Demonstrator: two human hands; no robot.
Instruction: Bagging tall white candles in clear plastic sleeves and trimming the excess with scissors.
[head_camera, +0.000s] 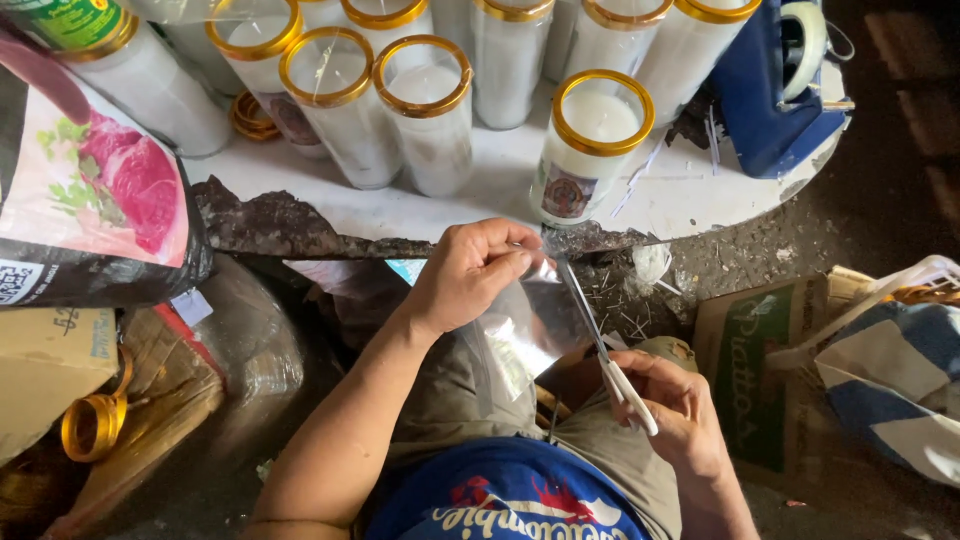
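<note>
While the left hand (470, 275) pinches clear plastic film (525, 330), the right hand (672, 410) grips scissors (598, 340); slack film could cut crooked

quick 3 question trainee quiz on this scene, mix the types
1. True or false: the right hand holds scissors.
2. What does the left hand pinch? A) a candle B) a clear plastic sheet C) a tape roll
3. What colour are the rims of the candle jars on the white table?

Key: 1 true; 2 B; 3 gold.
</note>
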